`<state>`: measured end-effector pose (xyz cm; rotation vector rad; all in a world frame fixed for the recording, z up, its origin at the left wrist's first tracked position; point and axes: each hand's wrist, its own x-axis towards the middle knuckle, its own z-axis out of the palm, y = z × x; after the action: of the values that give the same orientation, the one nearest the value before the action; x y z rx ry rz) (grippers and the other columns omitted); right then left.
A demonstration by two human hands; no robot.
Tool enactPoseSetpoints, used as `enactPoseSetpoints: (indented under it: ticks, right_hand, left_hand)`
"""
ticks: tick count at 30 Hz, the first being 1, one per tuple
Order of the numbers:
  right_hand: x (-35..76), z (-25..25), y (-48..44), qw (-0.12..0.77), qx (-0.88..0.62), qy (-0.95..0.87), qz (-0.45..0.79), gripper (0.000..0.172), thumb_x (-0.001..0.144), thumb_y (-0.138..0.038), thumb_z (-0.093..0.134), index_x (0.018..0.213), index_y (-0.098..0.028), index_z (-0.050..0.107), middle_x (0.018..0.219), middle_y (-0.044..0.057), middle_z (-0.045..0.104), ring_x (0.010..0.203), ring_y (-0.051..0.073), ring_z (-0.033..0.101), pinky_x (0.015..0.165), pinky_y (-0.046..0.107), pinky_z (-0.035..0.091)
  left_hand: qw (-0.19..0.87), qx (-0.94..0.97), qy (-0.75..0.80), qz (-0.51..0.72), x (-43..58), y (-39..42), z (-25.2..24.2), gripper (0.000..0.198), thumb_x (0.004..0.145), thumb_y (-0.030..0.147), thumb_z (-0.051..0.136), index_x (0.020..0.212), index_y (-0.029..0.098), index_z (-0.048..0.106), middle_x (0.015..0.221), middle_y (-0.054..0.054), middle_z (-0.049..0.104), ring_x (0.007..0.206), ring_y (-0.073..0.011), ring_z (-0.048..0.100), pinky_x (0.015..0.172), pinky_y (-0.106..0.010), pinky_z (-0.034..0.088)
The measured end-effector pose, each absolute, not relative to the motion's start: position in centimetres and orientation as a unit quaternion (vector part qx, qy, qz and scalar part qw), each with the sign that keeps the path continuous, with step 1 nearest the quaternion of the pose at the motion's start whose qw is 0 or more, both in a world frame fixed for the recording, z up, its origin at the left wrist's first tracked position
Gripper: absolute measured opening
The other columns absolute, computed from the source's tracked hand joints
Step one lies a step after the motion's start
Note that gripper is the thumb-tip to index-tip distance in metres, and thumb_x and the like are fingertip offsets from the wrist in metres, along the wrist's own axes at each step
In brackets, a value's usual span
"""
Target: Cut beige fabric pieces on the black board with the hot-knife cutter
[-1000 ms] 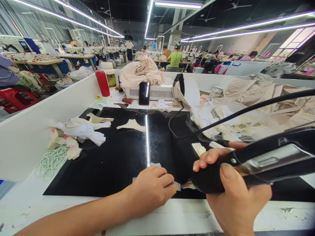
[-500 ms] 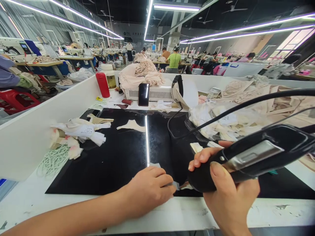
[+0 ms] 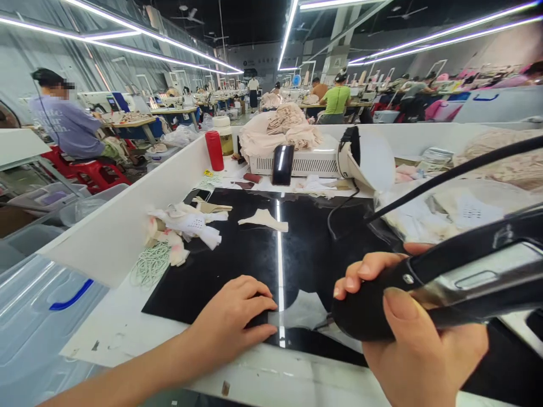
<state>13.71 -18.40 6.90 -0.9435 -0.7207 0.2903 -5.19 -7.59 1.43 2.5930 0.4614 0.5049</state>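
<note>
My right hand (image 3: pixel 407 339) is closed around a black corded hand tool (image 3: pixel 445 282) with a metal plate on its side; its tip points down at a thin pale fabric piece (image 3: pixel 303 311) on the black work surface (image 3: pixel 237 265). My left hand (image 3: pixel 233 319) rests on that surface at the near edge, fingers curled and pressing down just left of the fabric piece. The tool's black cable (image 3: pixel 449 175) arcs up to the right.
Cream fabric pieces (image 3: pixel 263 219) and a heap of white scraps (image 3: pixel 186 223) lie farther back on the left. A red bottle (image 3: pixel 214 150), a phone (image 3: pixel 283 164) and a white box (image 3: pixel 309 161) stand at the back. Bagged fabric (image 3: pixel 458 209) is piled right. A seated person (image 3: pixel 68 124) is at far left.
The view has swung left and the surface appears shifted right. My left hand's fingers have loosened and more of the pale fabric piece shows beside the tool tip.
</note>
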Motion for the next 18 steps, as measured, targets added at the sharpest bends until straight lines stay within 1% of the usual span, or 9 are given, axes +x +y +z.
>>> enactPoseSetpoints:
  ticks: [6,8,10,14,15,18]
  right_hand:
    - [12.2,6.9,-16.7,0.814,-0.434,-0.353,0.158,0.04,0.081,-0.031,0.081,0.114,-0.027,0.058,0.079,-0.002,0.063,0.064,0.019,0.06,0.054,0.036,0.057]
    - [11.9,6.8,-16.4,0.814,-0.432,-0.352,0.162,0.04,0.081,-0.031,0.081,0.114,-0.027,0.058,0.079,-0.002,0.064,0.064,0.018,0.06,0.054,0.036,0.057]
    - [11.8,6.8,-16.2,0.815,-0.43,-0.352,0.164,0.041,0.081,-0.031,0.081,0.114,-0.027,0.058,0.078,-0.002,0.064,0.063,0.018,0.06,0.055,0.036,0.057]
    - [11.7,6.9,-16.1,0.815,-0.429,-0.354,0.162,0.041,0.079,-0.03,0.082,0.113,-0.027,0.058,0.077,-0.003,0.063,0.062,0.018,0.06,0.053,0.034,0.056]
    - [11.7,7.0,-16.1,0.816,-0.429,-0.353,0.162,0.04,0.079,-0.03,0.081,0.112,-0.027,0.058,0.077,-0.003,0.063,0.061,0.018,0.06,0.053,0.034,0.056]
    - [11.6,7.0,-16.1,0.816,-0.432,-0.347,0.162,0.039,0.079,-0.03,0.081,0.111,-0.027,0.059,0.076,-0.003,0.063,0.061,0.018,0.06,0.053,0.034,0.056]
  left_hand:
    - [0.241,0.933,0.171,0.204,-4.7,-7.6,0.6,0.009,0.091,0.02,0.074,0.098,0.021,0.069,0.111,0.0,0.069,0.103,-0.0176,0.062,0.094,-0.034,0.05]
    - [0.246,0.93,0.174,0.21,-4.6,-7.5,0.5,0.005,0.093,0.018,0.072,0.096,0.021,0.068,0.11,0.0,0.069,0.102,-0.0173,0.062,0.092,-0.033,0.05]
    - [0.257,0.925,0.18,0.212,-4.7,-7.5,0.5,0.008,0.092,0.021,0.074,0.096,0.021,0.068,0.109,0.0,0.07,0.103,-0.0176,0.062,0.093,-0.033,0.049]
    - [0.27,0.923,0.183,0.204,-4.7,-7.7,0.7,0.026,0.082,0.031,0.085,0.097,0.021,0.066,0.114,0.0,0.069,0.107,-0.0196,0.061,0.095,-0.036,0.047]
    - [0.267,0.924,0.185,0.201,-4.6,-7.7,0.7,0.028,0.081,0.031,0.087,0.096,0.021,0.065,0.114,0.0,0.068,0.107,-0.0198,0.061,0.095,-0.036,0.047]
    - [0.264,0.923,0.202,0.194,-4.5,-8.0,0.7,0.023,0.083,0.025,0.084,0.093,0.022,0.064,0.111,0.002,0.068,0.104,-0.0189,0.06,0.093,-0.036,0.046]
